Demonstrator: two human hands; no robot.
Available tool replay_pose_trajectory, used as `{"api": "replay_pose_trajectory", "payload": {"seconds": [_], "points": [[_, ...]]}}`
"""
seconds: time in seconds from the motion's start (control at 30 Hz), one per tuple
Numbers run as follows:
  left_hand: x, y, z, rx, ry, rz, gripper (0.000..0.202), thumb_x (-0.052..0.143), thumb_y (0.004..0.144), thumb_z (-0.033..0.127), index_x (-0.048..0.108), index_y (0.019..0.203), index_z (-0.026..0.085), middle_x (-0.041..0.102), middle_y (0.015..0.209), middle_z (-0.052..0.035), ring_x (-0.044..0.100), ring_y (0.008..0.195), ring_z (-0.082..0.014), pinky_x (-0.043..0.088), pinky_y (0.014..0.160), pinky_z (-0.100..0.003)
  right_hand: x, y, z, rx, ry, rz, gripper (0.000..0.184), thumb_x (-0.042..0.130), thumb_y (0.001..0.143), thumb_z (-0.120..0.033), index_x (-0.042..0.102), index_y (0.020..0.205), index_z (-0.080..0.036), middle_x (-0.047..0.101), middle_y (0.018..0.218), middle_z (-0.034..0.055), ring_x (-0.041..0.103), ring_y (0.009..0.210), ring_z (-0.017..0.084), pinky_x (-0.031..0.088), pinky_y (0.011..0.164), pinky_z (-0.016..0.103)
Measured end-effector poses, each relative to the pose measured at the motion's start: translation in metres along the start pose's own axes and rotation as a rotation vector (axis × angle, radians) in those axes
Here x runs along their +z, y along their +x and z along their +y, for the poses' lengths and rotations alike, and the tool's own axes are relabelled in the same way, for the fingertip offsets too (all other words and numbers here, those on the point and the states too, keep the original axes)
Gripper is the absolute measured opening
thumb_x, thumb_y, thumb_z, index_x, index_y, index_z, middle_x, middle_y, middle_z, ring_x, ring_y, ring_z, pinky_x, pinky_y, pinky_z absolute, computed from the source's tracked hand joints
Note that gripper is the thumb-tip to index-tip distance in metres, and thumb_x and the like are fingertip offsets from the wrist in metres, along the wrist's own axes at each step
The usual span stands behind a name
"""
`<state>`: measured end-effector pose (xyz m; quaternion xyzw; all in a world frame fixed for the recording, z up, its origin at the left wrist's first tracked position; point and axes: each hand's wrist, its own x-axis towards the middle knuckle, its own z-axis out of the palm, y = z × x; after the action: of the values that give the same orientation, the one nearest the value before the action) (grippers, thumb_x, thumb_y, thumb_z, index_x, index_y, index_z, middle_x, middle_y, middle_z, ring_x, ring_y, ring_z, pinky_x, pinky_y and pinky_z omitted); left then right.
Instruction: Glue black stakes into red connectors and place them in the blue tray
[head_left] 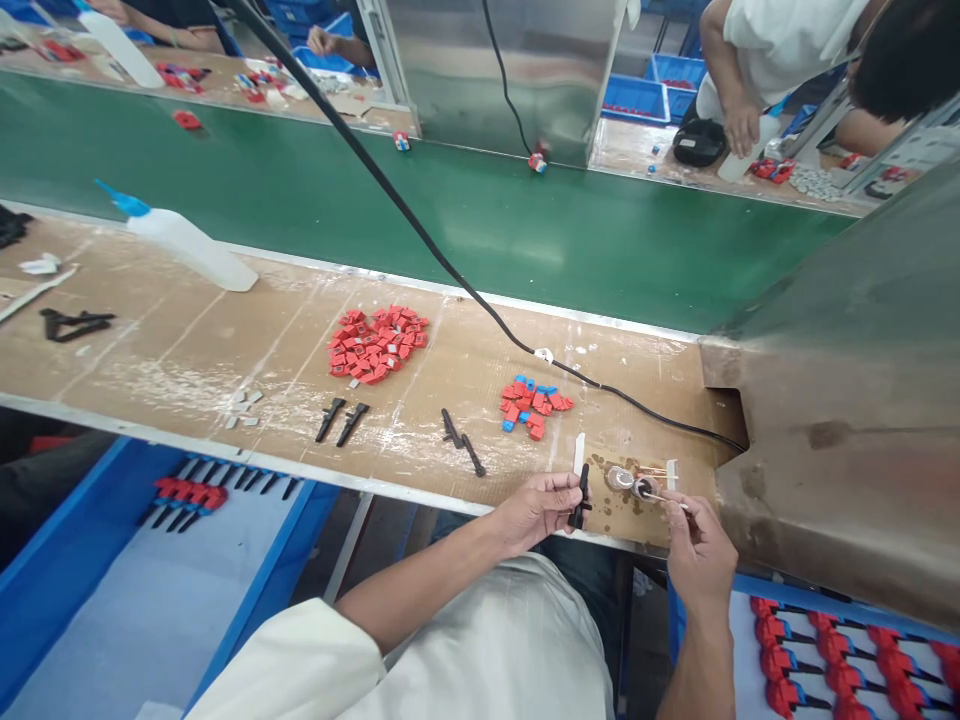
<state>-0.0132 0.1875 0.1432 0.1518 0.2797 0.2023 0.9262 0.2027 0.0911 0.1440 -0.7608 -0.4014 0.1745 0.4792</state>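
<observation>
My left hand (551, 508) grips a black toy gun piece (582, 494), held nearly upright at the bench's front edge. To its right, my right hand (697, 545) pinches a thin stick (666, 499), its far end at the mouth of a small pot (643, 488) of dark liquid. Beside that pot lies a clear round cap or dish (619, 478). Both rest on a stained cardboard piece (611, 520). Behind them is a small pile of red and blue parts (531, 405). More black gun pieces (463, 442) lie to the left.
A heap of red parts (379, 345) and a white squeeze bottle (191, 245) sit on the bench. A black cable (450, 270) crosses it. Blue trays (277, 575) flank me, with assembled pieces (844, 650) at right. Co-workers sit beyond the green belt (315, 190); a metal housing (847, 430) stands right.
</observation>
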Motion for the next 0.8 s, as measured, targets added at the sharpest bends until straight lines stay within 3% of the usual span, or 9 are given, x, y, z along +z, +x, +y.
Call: {"api": "replay_pose_trajectory", "payload": {"seconds": [0.2, 0.37, 0.47, 0.63, 0.8], "points": [[0.002, 0.007, -0.004, 0.048, -0.056, 0.027, 0.048, 0.098, 0.058, 0.038, 0.067, 0.084, 0.012, 0.068, 0.079, -0.0025, 0.064, 0.069, -0.0104, 0.05, 0.067, -0.022, 0.001, 0.003, 0.005, 0.199, 0.261, 0.263, 0.049, 0.078, 0.076, -0.062, 0.071, 0.092, -0.017, 0.069, 0.077, 0.005, 0.059, 0.06, 0.017, 0.044, 0.049, 0.027], [0.008, 0.011, -0.007, 0.041, -0.089, 0.03, 0.049, 0.099, 0.055, 0.037, 0.068, 0.085, 0.013, 0.07, 0.081, -0.0021, 0.067, 0.075, -0.0107, 0.053, 0.075, -0.022, -0.01, 0.002, -0.013, 0.345, 0.503, 0.165, 0.052, 0.09, 0.057, -0.061, 0.07, 0.082, -0.019, 0.061, 0.07, 0.0013, 0.054, 0.057, 0.012, 0.038, 0.042, 0.02], [0.011, 0.011, -0.007, 0.029, -0.078, 0.018, 0.052, 0.1, 0.053, 0.041, 0.068, 0.084, 0.013, 0.07, 0.079, -0.0031, 0.066, 0.073, -0.0116, 0.054, 0.07, -0.022, -0.011, -0.013, -0.032, 0.39, 0.598, 0.094, 0.043, 0.093, 0.061, -0.053, 0.074, 0.082, -0.02, 0.061, 0.071, 0.0014, 0.055, 0.058, 0.011, 0.041, 0.043, 0.019], [0.017, 0.01, -0.008, 0.031, -0.049, 0.022, 0.055, 0.1, 0.052, 0.043, 0.069, 0.084, 0.012, 0.069, 0.075, -0.0031, 0.066, 0.07, -0.0115, 0.053, 0.066, -0.021, -0.002, -0.045, -0.059, 0.128, 0.419, -0.026, 0.023, 0.08, 0.084, -0.043, 0.077, 0.088, -0.021, 0.067, 0.08, 0.0045, 0.06, 0.063, 0.014, 0.05, 0.052, 0.023], [0.019, 0.007, -0.007, 0.042, -0.06, 0.016, 0.056, 0.1, 0.05, 0.044, 0.068, 0.084, 0.012, 0.069, 0.075, -0.0027, 0.066, 0.07, -0.0115, 0.052, 0.065, -0.021, 0.001, -0.05, -0.066, -0.039, 0.212, -0.102, 0.018, 0.07, 0.093, -0.039, 0.076, 0.091, -0.022, 0.067, 0.082, 0.0047, 0.063, 0.067, 0.017, 0.052, 0.054, 0.024]]}}
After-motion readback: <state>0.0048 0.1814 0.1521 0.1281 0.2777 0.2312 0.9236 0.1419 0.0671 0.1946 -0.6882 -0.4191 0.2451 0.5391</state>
